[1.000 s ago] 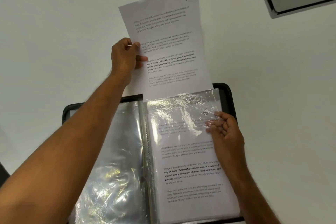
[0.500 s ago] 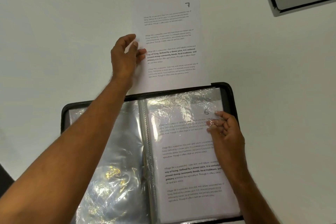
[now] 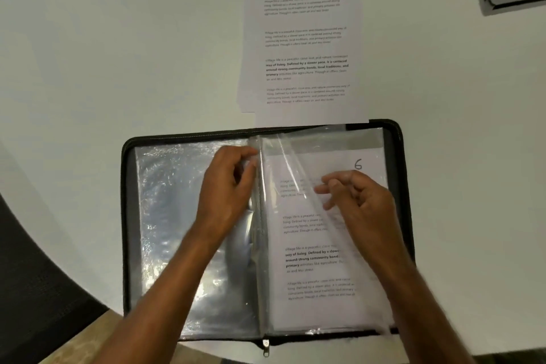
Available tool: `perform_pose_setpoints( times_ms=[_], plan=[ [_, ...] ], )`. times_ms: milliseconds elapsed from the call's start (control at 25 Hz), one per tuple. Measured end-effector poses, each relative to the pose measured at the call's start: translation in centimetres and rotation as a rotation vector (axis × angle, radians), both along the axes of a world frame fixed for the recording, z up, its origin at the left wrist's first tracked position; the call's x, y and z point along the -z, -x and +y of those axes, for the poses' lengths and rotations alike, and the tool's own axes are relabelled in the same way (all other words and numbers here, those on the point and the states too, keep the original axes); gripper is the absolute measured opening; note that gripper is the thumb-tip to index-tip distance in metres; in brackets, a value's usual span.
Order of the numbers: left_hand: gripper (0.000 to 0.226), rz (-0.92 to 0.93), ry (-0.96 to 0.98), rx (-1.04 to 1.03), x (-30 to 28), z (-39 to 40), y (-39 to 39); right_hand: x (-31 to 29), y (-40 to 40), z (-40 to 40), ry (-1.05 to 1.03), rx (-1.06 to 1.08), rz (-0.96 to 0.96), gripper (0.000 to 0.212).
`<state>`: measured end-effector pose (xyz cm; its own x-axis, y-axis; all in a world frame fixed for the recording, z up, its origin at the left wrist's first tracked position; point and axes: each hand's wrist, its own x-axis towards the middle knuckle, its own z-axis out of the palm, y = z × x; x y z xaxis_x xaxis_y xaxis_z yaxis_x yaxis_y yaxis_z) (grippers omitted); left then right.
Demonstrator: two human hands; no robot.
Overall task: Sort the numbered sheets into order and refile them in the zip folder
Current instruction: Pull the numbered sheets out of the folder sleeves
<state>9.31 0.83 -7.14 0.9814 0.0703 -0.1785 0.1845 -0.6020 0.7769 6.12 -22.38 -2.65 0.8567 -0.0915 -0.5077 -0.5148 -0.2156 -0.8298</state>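
Head view: zip folder open on desk. Risk: the limp sleeve may buckle or cling, so sheet 6 snags. Left hand pinches sleeve plastic at the spine; right hand, fingers curled, lifts that sleeve over sheet 6. Sheet 7 lies loose beyond the folder, apart from both hands.

- You had one open zip folder on the table.
- You had two numbered sheets readable: sheet 7 outside, sheet 6 sleeved.
- You had two hands over it: left hand, right hand.
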Motion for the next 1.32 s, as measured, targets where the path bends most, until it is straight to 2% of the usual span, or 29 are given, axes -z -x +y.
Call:
perform_pose_setpoints(
  times_ms=[240, 440, 560, 680, 760, 880, 960, 1040, 1200, 1320],
  plan=[
    [0.016, 0.267, 0.345, -0.197, -2.0, 2.2, 3.0, -1.6, -0.6, 6.2, -0.212, -0.186, 0.001, 0.015],
    [0.04, 0.353, 0.516, -0.317, -3.9, 5.2, 3.1, -0.7, 0.0, 11.4, -0.457, -0.1, 0.091, 0.016],
    [0.054, 0.407, 0.551, -0.407, -3.8, 7.5, 3.4, -0.2, 0.3, 13.8, -0.555, -0.081, 0.129, 0.014],
    [0.062, 0.446, 0.54, -0.439, -3.6, 9.3, 4.0, 0.9, 0.8, 15.2, -0.558, -0.11, 0.155, 0.023],
    [0.058, 0.436, 0.503, -0.434, -3.4, 10.3, 4.6, 1.3, 1.1, 15.8, -0.543, -0.135, 0.137, 0.03],
    [0.042, 0.383, 0.347, -0.37, -2.9, 11.0, 5.4, 1.7, 1.5, 15.8, -0.448, -0.153, 0.085, 0.025],
    [0.035, 0.351, 0.142, -0.334, -2.5, 11.0, 5.4, 2.4, 1.6, 14.9, -0.26, -0.177, 0.005, 0.018],
    [0.039, 0.311, -0.004, -0.328, -2.0, 10.7, 5.4, 3.1, 1.4, 13.0, -0.044, -0.191, -0.083, 0.024],
    [0.05, 0.162, -0.175, -0.291, -1.1, 9.9, 5.6, 4.3, 0.8, 7.8, 0.345, -0.206, -0.296, 0.035],
    [0.062, 0.089, -0.313, -0.242, -1.3, 8.3, 5.3, 5.9, 0.4, 3.7, 0.603, -0.257, -0.349, 0.052]
  ],
)
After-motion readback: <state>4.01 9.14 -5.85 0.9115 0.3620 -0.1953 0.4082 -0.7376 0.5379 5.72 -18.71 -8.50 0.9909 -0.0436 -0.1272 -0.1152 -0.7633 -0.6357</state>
